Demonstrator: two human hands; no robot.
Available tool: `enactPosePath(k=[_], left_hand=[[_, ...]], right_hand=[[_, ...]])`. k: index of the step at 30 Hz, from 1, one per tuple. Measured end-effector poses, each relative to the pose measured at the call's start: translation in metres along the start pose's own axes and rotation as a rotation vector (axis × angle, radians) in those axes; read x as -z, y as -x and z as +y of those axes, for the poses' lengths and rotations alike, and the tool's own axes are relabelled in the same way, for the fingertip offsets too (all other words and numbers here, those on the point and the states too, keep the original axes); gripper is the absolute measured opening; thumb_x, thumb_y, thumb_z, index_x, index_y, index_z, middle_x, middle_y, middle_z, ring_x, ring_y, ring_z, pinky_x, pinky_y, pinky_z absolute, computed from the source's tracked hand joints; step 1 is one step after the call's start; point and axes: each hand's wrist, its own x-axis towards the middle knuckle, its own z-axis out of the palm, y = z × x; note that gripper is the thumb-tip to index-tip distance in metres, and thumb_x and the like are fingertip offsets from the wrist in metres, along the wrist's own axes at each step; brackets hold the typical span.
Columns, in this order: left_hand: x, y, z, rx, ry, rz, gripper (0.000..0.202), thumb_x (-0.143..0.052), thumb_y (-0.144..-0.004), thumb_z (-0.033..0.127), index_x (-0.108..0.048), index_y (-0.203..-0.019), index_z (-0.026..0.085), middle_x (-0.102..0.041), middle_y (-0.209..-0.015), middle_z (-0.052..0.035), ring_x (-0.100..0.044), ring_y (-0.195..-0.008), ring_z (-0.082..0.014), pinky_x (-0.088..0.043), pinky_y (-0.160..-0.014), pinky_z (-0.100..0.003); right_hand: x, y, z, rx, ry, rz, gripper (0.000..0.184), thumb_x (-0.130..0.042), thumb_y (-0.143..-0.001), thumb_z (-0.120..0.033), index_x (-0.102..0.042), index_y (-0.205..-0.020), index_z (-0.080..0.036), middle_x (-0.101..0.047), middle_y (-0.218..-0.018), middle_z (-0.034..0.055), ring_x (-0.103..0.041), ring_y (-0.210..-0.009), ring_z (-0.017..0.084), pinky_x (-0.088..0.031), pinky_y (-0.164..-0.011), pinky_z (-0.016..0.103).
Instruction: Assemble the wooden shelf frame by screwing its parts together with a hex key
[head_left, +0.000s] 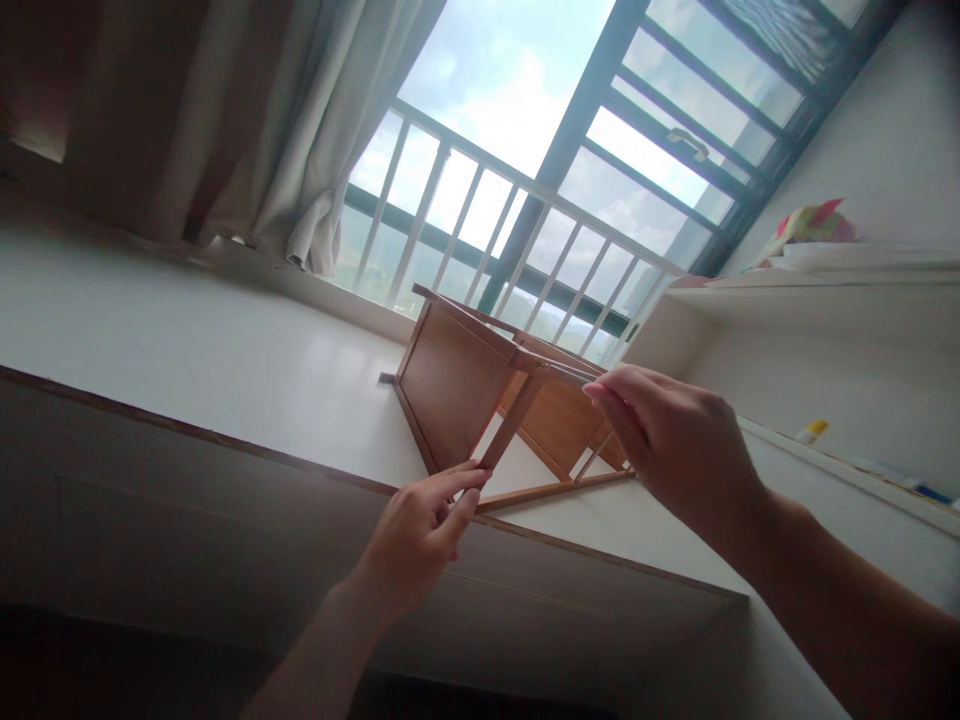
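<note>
A small brown wooden rack (457,385) lies tipped on its side on a white sill (225,340) below the window. My left hand (420,530) pinches the lower end of one of its wooden legs between thumb and fingers. My right hand (667,440) reaches over the rack's right side, its fingers curled around the top frame and partly hiding the slats behind it.
A window with a white railing (517,250) and a grey curtain (330,130) stands behind the rack. White shelves (825,290) on the right carry a colourful object (810,225); a small yellow-capped item (812,432) sits on a lower ledge.
</note>
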Motion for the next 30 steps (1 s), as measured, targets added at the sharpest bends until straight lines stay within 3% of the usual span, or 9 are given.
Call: enactPosePath(k=[4,19,26,30], left_hand=[[0.0002,-0.0001,0.0011,-0.012,-0.01,0.01,0.036,-0.056,-0.099,0.045,-0.075,-0.12,0.022,-0.064,-0.137,-0.0107,-0.055,-0.046,-0.0073,-0.048,-0.045,-0.022],[-0.0004,-0.0004,-0.0028,-0.017,-0.033,0.01,0.034,-0.055,-0.101,0.045,-0.075,-0.12,0.025,-0.064,-0.138,-0.0077,-0.055,-0.045,-0.0057,-0.048,-0.046,-0.021],[-0.0007,-0.0009,-0.0013,-0.018,-0.019,0.007,0.035,-0.055,-0.101,0.044,-0.075,-0.12,0.023,-0.062,-0.139,-0.0091,-0.054,-0.044,-0.005,-0.049,-0.047,-0.022],[-0.0006,-0.0017,-0.0027,-0.031,-0.025,0.015,0.034,-0.055,-0.101,0.043,-0.075,-0.119,0.023,-0.064,-0.138,-0.0084,-0.053,-0.044,-0.0052,-0.048,-0.045,-0.021]], right_hand=[[-0.001,0.0001,-0.0012,0.068,0.084,0.035,0.029,-0.049,-0.103,-0.034,-0.065,-0.083,-0.019,-0.071,-0.081,0.0043,-0.062,-0.065,0.017,-0.032,-0.057,0.028],[0.0017,-0.0027,-0.0008,0.088,0.166,0.014,0.028,-0.052,-0.103,-0.035,-0.065,-0.084,-0.019,-0.07,-0.08,0.0018,-0.062,-0.066,0.017,-0.029,-0.055,0.029],[0.0073,-0.0061,0.0054,0.26,0.326,0.023,0.014,-0.057,-0.099,-0.023,-0.069,-0.093,-0.021,-0.073,-0.087,0.0021,-0.065,-0.078,0.02,-0.03,-0.058,0.03],[0.0069,-0.0091,0.0022,0.134,0.174,0.007,0.024,-0.055,-0.1,-0.031,-0.069,-0.084,-0.019,-0.072,-0.082,0.0045,-0.064,-0.073,0.02,-0.031,-0.058,0.03]])
